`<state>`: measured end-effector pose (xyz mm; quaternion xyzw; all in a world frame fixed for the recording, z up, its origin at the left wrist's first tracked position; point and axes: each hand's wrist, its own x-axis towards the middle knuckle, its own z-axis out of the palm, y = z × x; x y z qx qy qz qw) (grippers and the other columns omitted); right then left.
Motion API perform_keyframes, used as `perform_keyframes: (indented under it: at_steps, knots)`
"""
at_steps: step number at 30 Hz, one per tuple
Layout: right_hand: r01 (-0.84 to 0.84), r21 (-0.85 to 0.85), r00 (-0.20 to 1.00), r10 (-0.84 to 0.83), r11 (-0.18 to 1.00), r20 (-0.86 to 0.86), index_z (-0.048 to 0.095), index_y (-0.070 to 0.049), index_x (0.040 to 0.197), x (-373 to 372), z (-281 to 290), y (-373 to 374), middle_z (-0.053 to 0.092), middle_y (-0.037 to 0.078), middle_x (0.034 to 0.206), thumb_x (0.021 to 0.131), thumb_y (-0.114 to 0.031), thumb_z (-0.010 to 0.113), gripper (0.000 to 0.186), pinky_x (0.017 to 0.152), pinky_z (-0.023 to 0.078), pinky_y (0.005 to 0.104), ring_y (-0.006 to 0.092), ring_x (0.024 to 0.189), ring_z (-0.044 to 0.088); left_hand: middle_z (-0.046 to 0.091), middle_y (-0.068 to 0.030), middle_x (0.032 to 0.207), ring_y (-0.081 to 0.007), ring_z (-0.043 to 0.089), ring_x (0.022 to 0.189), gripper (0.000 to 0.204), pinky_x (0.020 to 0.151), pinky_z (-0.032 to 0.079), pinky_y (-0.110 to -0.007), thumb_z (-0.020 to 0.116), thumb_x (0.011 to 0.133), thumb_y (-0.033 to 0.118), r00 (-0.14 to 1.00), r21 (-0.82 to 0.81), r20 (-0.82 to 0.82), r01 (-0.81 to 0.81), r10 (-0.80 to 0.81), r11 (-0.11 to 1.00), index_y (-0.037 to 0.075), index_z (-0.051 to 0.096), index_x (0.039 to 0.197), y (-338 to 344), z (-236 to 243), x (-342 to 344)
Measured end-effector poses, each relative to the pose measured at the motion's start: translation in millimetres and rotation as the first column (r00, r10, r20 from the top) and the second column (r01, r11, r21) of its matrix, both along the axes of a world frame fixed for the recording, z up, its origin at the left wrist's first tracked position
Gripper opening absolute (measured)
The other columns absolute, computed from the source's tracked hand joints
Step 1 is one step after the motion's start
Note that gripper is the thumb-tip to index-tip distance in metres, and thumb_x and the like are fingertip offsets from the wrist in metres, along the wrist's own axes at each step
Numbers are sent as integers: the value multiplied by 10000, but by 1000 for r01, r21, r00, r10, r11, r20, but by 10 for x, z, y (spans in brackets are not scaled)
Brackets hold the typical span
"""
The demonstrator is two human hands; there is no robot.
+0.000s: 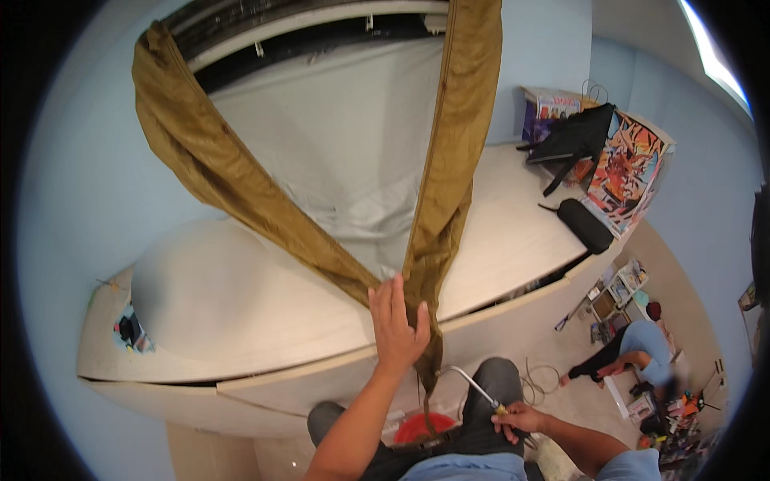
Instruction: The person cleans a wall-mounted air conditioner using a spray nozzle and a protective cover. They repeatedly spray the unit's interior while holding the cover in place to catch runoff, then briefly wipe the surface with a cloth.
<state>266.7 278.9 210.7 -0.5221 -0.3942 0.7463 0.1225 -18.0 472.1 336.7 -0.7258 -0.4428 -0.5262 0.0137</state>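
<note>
A brown cloth cover (176, 128) with a pale grey lining (337, 144) hangs like a funnel beneath an opened wall air conditioner (321, 20). It narrows toward me and droops over the cabinet's front edge. My left hand (397, 325) lies against its narrow lower part, fingers stretched out and thumb apart. Low on the right, my right hand (520, 420) is closed round the brass-coloured end of a thin metal spray wand (475, 386). The wand's bent tip points left, close to the cover's hanging tail. Below the tail, a red bucket (421, 426) is partly hidden by my legs.
On the pale cabinet top (505, 232) are a black bag (581, 136), a black pouch (585, 227), a colourful paper bag (630, 172) and a blurred, pale rounded shape (208, 289). At lower right, a person (648, 345) bends among scattered items; a hose (545, 377) coils on the floor.
</note>
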Motion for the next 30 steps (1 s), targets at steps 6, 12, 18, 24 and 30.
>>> perform_keyframes:
  at_steps: [6, 12, 18, 24, 30]
  knots:
    - [-12, -33, 999, 13, 999, 29, 661, 30, 852, 4, -7, 27, 643, 98, 574, 996, -385, 632, 441, 480, 498, 283, 170, 485, 627, 492, -268, 1355, -440, 464, 1290, 708, 1161, 239, -616, 659, 867, 137, 1000, -3, -2, -1, 1, 1000, -53, 374, 1486, -48, -10, 6]
    - [-167, 32, 964, 157, 985, 213, 655, -17, 928, -72, 151, -20, 638, 76, 626, 956, -567, 608, 553, 480, 498, 308, 160, 517, 621, 504, -269, 1358, -434, 462, 1303, 695, 1171, 245, -608, 655, 883, 172, 999, 11, -25, -38, 38, 999, -49, 386, 1485, -10, -110, 13]
    - [-409, -4, 897, 403, 912, 179, 625, 24, 970, -676, 549, 418, 640, 113, 688, 945, -626, 572, 653, 460, 476, 306, 162, 491, 578, 500, -260, 1369, -418, 462, 1302, 686, 1180, 231, -593, 649, 898, 143, 996, 10, -72, -50, 50, 999, -40, 373, 1498, 10, -86, -13]
    - [-557, -199, 774, 591, 806, 226, 641, 62, 1001, -1224, 119, 942, 655, 189, 777, 910, -560, 580, 632, 534, 517, 396, 234, 612, 619, 497, -257, 1374, -423, 464, 1298, 676, 1182, 225, -587, 631, 915, 127, 999, 16, -42, -9, 9, 1000, -39, 356, 1509, 28, -65, -4]
    - [-524, -195, 799, 558, 829, 225, 631, 59, 1078, -1234, -212, 1113, 597, 134, 706, 945, -692, 481, 777, 548, 529, 386, 214, 567, 592, 496, -267, 1374, -432, 465, 1293, 661, 1189, 213, -585, 628, 922, 135, 999, 6, -53, -10, 10, 1000, -40, 367, 1504, 42, -88, 20]
